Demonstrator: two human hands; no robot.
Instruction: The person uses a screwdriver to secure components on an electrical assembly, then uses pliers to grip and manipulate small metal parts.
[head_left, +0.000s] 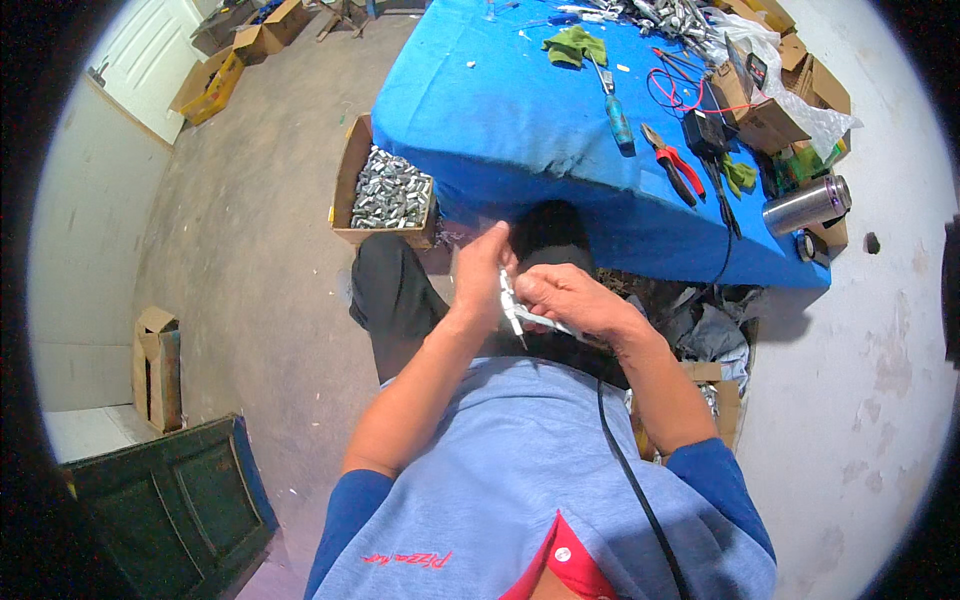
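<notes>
Both hands are together over my lap, just in front of the blue-covered table. My left hand (pixel 485 270) has its fingers closed around a slim whitish metal piece (pixel 513 308), which points down toward my shirt. Close beside it, my right hand (pixel 575 298) is closed on a second pale, silvery piece (pixel 545 322); most of that one is hidden by the fingers. Where the two pieces meet, I cannot tell whether they are joined. Their exact kind is too small to make out.
A cardboard box (pixel 343 205) of small metal pieces stands left of the table. On the blue cloth (pixel 480 110) lie a teal-handled screwdriver (pixel 617 120), red-handled pliers (pixel 675 165), a green rag (pixel 575 46) and a metal pile (pixel 670 18). A steel flask (pixel 805 205) lies at right.
</notes>
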